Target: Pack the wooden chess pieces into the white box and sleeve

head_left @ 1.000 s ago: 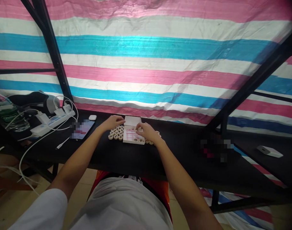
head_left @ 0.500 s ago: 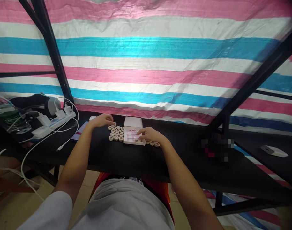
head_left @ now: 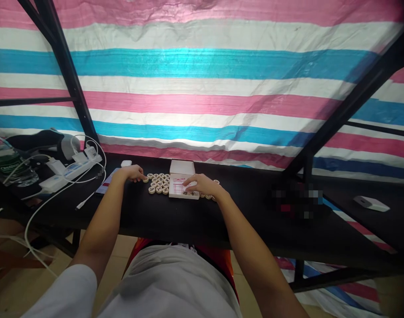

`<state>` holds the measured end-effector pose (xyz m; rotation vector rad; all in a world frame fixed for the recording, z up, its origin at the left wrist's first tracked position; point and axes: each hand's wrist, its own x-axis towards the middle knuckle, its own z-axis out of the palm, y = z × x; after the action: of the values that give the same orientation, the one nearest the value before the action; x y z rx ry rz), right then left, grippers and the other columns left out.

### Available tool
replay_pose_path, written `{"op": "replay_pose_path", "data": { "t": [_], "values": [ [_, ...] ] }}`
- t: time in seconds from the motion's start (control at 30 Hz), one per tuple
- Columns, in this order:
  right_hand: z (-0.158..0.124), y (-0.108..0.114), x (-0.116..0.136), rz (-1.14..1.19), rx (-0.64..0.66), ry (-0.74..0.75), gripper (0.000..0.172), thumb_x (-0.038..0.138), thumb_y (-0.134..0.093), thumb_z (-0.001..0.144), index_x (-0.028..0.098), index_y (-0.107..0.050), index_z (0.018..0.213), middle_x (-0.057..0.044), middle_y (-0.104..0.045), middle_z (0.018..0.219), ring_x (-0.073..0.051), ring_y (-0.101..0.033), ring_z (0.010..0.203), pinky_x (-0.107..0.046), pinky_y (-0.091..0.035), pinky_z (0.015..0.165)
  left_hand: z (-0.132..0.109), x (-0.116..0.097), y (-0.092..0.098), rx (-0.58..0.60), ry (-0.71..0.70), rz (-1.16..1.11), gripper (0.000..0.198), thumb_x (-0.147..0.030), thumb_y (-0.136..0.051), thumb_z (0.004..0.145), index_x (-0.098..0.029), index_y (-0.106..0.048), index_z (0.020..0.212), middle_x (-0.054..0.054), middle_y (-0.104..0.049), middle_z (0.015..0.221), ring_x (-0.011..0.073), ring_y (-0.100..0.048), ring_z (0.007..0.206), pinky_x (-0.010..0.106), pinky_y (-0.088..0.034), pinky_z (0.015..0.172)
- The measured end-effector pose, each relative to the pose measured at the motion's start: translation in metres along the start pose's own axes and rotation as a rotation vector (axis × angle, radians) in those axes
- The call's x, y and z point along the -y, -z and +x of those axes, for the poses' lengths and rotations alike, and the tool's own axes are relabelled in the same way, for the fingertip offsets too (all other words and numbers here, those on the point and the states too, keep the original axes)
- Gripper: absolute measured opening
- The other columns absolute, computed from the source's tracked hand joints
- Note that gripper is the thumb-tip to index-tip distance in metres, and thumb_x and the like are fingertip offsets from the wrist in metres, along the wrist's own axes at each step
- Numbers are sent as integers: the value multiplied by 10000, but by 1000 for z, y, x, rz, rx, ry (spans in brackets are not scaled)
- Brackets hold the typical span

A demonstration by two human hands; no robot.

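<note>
Several round wooden pieces with dark characters (head_left: 159, 190) lie in rows left of an open white box (head_left: 183, 196). At their left edge my left hand (head_left: 133, 172) pinches one round piece against the tabletop. My right hand (head_left: 202, 183) reaches over the box, fingers bent down near pieces at its lower right; what those fingertips hold, if anything, is hidden. The box's lid (head_left: 182, 167) lies behind it, and a sheet with pink lines shows inside. More round pieces (head_left: 208, 197) sit right of the box, partly covered by my right hand.
On the black table (head_left: 188, 221), a power strip (head_left: 72, 172) with white cables, a bottle (head_left: 11, 163), a flat purple-blue item (head_left: 106, 185) and a small white case (head_left: 126, 163) are at left. A blurred dark object is at right, near a white box-shaped device (head_left: 371, 203).
My left hand has moved left and slightly down, from the top of the left-hand pieces to their left edge. My right hand stays over the box. The view has shifted slightly.
</note>
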<state>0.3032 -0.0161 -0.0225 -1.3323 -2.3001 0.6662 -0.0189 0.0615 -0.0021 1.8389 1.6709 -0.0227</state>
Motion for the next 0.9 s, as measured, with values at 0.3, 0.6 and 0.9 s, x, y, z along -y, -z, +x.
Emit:
{"op": "replay_pose_path", "data": {
  "t": [0.3,0.6,0.9],
  "values": [
    [-5,-1,20,-14,66,-103,213,325,-611,766,229,-737,908,-28,-717,803,-172,-640,677,-241,-489,614,-4,-8,-5,13,-65,-34,402,-511,-709,522,-164,-588,685,31,-627,672,142,-562,587,208,-412,515],
    [-5,-3,15,-140,68,19,280,336,-672,723,255,-714,988,-36,-687,1037,-231,-614,972,-301,-451,873,-10,-24,-5,-244,-281,92,248,-416,-566,679,-173,-609,708,32,-637,684,164,-578,641,223,-387,530],
    [-4,-12,30,16,-214,147,385,244,-591,768,236,-571,1152,-37,-662,1019,-142,-615,862,-282,-482,799,-29,-87,-58,-142,-758,-291,307,-458,-559,769,-156,-569,822,13,-607,752,138,-582,674,224,-455,566]
  ]
}}
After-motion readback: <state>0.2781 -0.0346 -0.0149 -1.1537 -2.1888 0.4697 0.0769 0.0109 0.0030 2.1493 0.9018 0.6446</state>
